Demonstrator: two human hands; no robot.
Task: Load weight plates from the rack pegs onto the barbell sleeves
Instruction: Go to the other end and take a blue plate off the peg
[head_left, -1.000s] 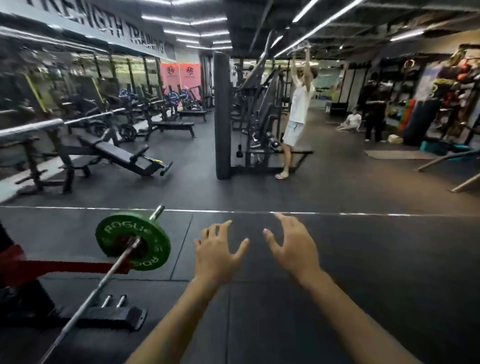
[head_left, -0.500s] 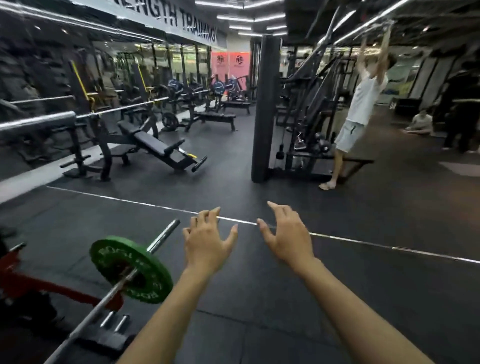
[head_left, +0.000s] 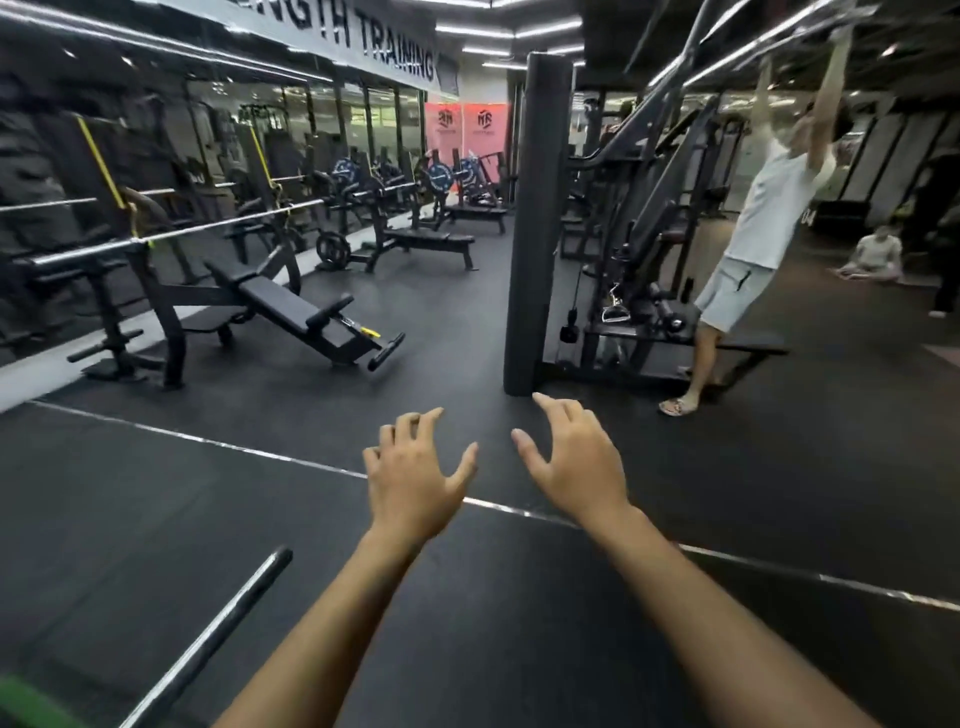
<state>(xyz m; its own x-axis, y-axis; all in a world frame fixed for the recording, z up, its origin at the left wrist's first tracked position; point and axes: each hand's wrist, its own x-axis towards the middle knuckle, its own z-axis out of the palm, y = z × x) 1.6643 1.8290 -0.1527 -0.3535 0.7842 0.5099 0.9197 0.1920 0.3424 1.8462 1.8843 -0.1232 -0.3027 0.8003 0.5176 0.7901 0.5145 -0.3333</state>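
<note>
My left hand (head_left: 413, 475) and my right hand (head_left: 576, 467) are stretched out in front of me over the black rubber floor, fingers spread, holding nothing. The steel barbell sleeve (head_left: 208, 636) runs diagonally at the lower left, its bare end pointing up toward the right. Only a sliver of the green weight plate (head_left: 26, 704) on that sleeve shows in the bottom left corner. Both hands are well to the right of the sleeve and apart from it. No rack pegs with plates are close by.
A black padded pillar (head_left: 535, 223) stands straight ahead. A decline bench (head_left: 296, 312) and more benches line the mirrored wall on the left. A person in a white shirt (head_left: 769, 218) hangs from a bar by a cable machine (head_left: 639, 249) at the right. Another person sits far right.
The view has swung up and to the right, so the green plate slid almost out of frame at the bottom left. Both hands stay open and empty in front of me.
</note>
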